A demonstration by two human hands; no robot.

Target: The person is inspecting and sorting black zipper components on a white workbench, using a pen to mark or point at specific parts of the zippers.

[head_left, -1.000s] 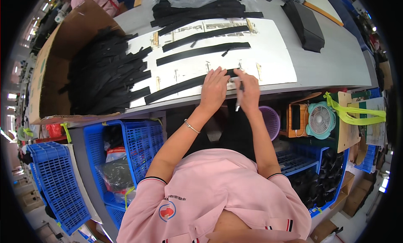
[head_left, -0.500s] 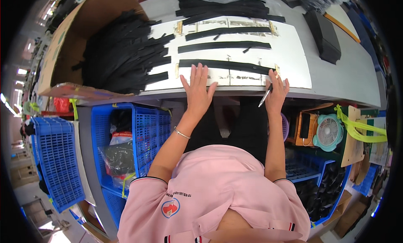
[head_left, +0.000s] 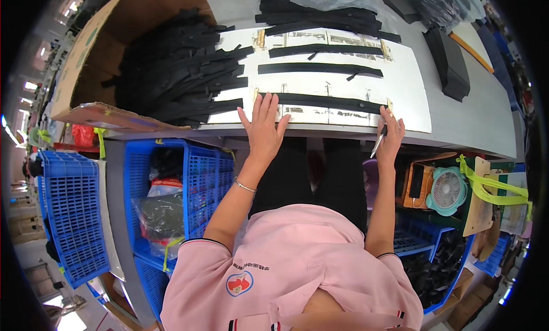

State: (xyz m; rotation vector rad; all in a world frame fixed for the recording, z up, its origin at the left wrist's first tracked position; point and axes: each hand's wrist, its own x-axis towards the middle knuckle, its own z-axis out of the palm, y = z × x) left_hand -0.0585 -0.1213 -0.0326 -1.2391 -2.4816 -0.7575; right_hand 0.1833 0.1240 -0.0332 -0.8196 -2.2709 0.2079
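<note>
Left hand (head_left: 264, 128) flat on one of three strips (head_left: 320, 102).

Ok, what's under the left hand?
The left hand lies flat on the near black strip's left end, on the white board. The part of the strip beneath the palm is hidden.

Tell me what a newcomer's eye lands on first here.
The long black strips laid in rows across the white board at centre, with the left hand flat on the nearest black strip and the right hand holding a slim pen. A heaped pile of black strips fills the cardboard box at left.
</note>
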